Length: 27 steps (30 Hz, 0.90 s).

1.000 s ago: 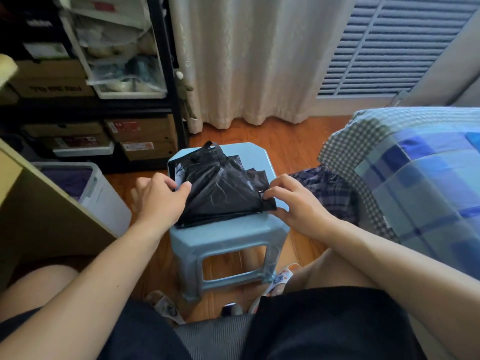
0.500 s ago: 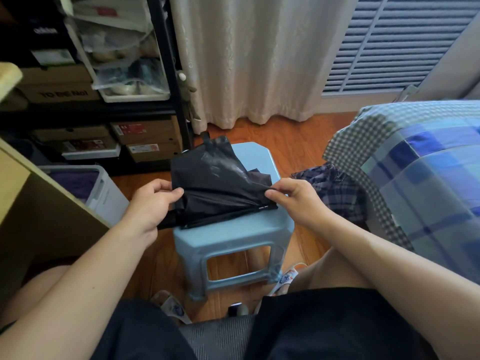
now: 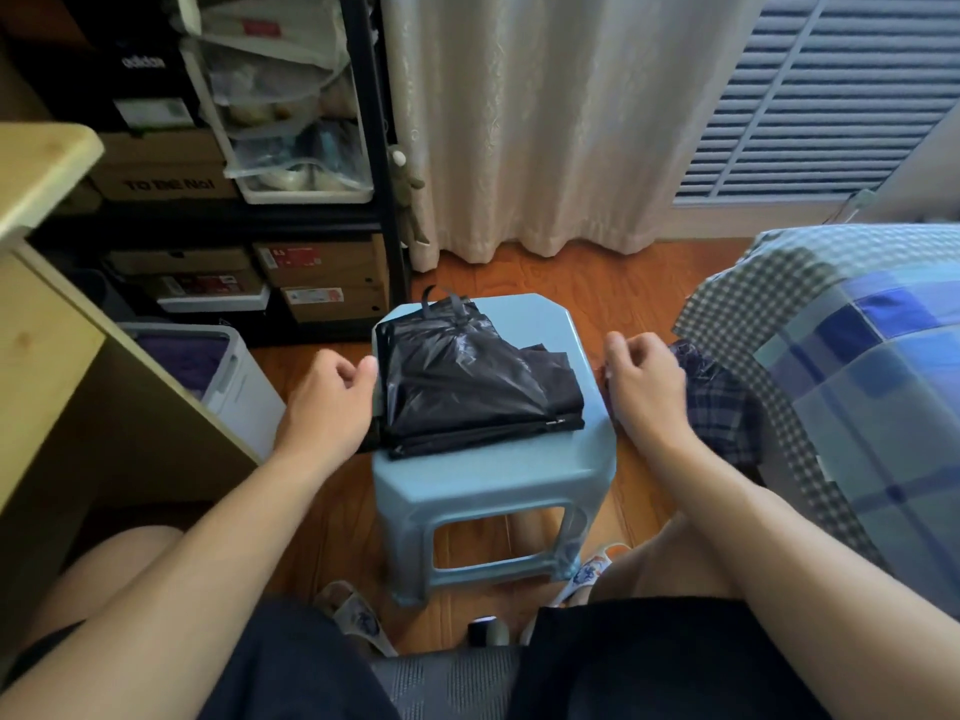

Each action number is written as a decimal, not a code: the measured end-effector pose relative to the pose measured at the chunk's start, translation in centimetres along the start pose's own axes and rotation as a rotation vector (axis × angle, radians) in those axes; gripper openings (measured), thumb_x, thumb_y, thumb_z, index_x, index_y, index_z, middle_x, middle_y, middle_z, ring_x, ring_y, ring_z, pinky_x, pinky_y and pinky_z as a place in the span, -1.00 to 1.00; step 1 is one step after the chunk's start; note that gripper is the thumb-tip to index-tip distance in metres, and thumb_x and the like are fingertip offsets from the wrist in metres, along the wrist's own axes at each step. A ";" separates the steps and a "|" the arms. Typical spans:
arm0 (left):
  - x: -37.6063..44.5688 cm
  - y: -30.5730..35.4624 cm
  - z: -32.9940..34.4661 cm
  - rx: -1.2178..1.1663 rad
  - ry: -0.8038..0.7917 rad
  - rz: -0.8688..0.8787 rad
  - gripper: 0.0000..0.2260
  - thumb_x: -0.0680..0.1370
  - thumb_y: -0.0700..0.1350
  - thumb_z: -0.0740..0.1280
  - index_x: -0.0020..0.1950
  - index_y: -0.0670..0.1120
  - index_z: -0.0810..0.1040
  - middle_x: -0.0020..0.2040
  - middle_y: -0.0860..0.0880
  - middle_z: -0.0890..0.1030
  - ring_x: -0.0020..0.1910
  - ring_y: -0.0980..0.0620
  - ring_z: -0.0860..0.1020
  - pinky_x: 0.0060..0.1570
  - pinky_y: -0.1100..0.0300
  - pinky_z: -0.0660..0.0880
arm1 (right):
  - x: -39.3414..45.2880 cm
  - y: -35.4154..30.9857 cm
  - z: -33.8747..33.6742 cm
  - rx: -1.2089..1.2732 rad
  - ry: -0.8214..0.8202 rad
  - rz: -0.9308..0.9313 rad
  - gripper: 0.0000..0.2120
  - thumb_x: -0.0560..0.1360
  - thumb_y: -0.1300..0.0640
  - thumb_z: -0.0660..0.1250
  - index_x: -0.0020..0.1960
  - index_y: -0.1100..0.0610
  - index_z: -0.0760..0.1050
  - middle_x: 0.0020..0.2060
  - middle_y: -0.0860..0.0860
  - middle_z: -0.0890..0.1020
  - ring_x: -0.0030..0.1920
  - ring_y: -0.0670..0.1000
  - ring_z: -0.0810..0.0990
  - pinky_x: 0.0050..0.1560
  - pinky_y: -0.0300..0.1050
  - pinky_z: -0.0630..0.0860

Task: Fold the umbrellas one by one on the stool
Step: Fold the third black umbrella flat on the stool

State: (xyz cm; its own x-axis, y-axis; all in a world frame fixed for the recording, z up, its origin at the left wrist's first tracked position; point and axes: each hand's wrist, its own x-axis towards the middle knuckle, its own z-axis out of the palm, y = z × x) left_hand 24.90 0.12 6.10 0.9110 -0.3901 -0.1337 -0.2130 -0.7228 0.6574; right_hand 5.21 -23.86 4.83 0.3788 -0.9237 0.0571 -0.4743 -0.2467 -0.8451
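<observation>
A home bedroom: a bed [image 3: 857, 366] with a checked blue quilt stands on the right, cream curtains [image 3: 545, 122] hang to a wooden floor [image 3: 597, 283], and a black shelf [image 3: 374, 148] holds shoeboxes [image 3: 322, 267] and plastic bins [image 3: 306, 163].

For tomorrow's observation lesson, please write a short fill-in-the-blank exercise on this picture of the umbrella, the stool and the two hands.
1. The folded black umbrella lies on the light blue ____.
2. The left hand is beside the umbrella's ____ edge.
3. The right hand holds ____ and hovers clear of the umbrella.
4. Behind the plastic stool, a cream ____ hangs down to the wooden floor.

Missing words: stool; left; nothing; curtain
</observation>
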 end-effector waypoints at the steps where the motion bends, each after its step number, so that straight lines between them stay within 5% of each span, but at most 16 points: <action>1: -0.5 -0.7 -0.9 0.030 -0.037 0.006 -0.70 0.68 0.20 0.15 0.05 -0.01 0.46 -0.10 0.05 0.51 -0.03 -0.06 0.50 -0.06 0.05 0.38 | 0.5 -0.4 -0.8 -0.020 -0.005 -0.051 -0.68 0.63 -0.06 0.29 -0.11 0.18 0.52 -0.24 0.01 0.60 -0.13 0.10 0.59 -0.10 0.03 0.44; 5: -2.3 -4.2 -3.6 0.048 -0.320 -0.034 -0.60 0.68 0.26 0.06 0.03 0.00 0.52 -0.12 -0.08 0.60 -0.12 -0.06 0.59 -0.17 0.04 0.45 | 1.8 -4.9 -0.8 -0.279 -0.438 -0.372 -0.72 0.59 -0.19 0.32 -0.03 0.01 0.61 -0.03 -0.04 0.59 0.08 0.05 0.51 0.14 -0.02 0.45; 9: -2.2 -5.6 -2.9 -0.238 -0.481 -0.224 -0.59 0.69 0.27 0.04 0.18 0.03 0.53 -0.07 -0.15 0.68 -0.18 -0.07 0.65 -0.19 0.04 0.56 | 2.7 -10.4 4.3 -0.683 -0.764 -0.486 -0.41 0.55 -0.42 0.18 0.19 0.03 0.64 0.17 0.06 0.55 0.33 0.11 0.35 0.35 0.03 0.25; 14: -1.0 -4.9 -2.4 -0.390 -0.523 -0.289 -0.60 0.69 0.25 0.09 0.18 -0.01 0.54 -0.32 -0.12 0.64 -0.40 -0.01 0.55 -0.38 0.15 0.43 | 5.3 -12.2 10.0 -0.599 -0.821 -0.085 -0.19 0.43 -0.51 0.31 0.38 0.12 0.53 0.26 0.08 0.58 0.27 0.18 0.52 0.18 0.00 0.41; 18: -0.8 -5.3 -2.6 -0.381 -0.570 -0.238 -0.60 0.70 0.21 0.13 0.16 -0.06 0.57 -0.29 -0.08 0.63 -0.33 -0.02 0.56 -0.31 0.13 0.46 | 6.5 -12.2 11.7 -0.496 -0.845 0.028 -0.28 0.43 -0.33 0.49 0.41 0.10 0.53 0.30 0.08 0.57 0.32 0.21 0.51 0.33 0.13 0.48; 20: -0.9 -5.5 -2.6 -0.433 -0.583 -0.236 -0.61 0.70 0.19 0.15 0.15 -0.09 0.58 -0.27 -0.09 0.62 -0.31 -0.03 0.57 -0.29 0.12 0.47 | 6.8 -12.2 12.3 -0.411 -0.829 0.030 -0.50 0.45 -0.14 0.55 0.29 0.10 0.61 0.22 0.08 0.61 0.29 0.19 0.54 0.33 0.13 0.51; 23: -0.9 -5.5 -2.6 -0.490 -0.564 -0.187 -0.72 0.70 0.07 0.23 0.14 -0.11 0.57 -0.22 -0.10 0.62 -0.30 0.00 0.57 -0.27 0.14 0.46 | 7.3 -12.7 12.4 -0.179 -0.756 0.077 -0.73 0.47 0.02 0.57 0.07 0.11 0.61 0.03 0.03 0.65 0.08 0.07 0.59 0.08 -0.03 0.55; 27: -1.0 -6.2 -2.9 -0.565 -0.528 -0.099 -0.86 0.64 -0.21 0.36 0.17 -0.05 0.56 -0.02 -0.16 0.67 -0.20 -0.03 0.62 -0.15 0.08 0.54 | 8.2 -14.6 10.8 -0.001 -0.741 0.099 -0.68 0.46 -0.06 0.57 -0.02 0.17 0.62 -0.29 0.00 0.56 -0.27 -0.01 0.47 -0.22 -0.15 0.43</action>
State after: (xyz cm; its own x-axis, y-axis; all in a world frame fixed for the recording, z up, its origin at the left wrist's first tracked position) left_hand 26.36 6.60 4.33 0.5978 -0.6608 -0.4539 0.2019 -0.4238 0.8830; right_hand 23.82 -24.70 11.92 0.7706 -0.5023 -0.3924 -0.5342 -0.1733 -0.8274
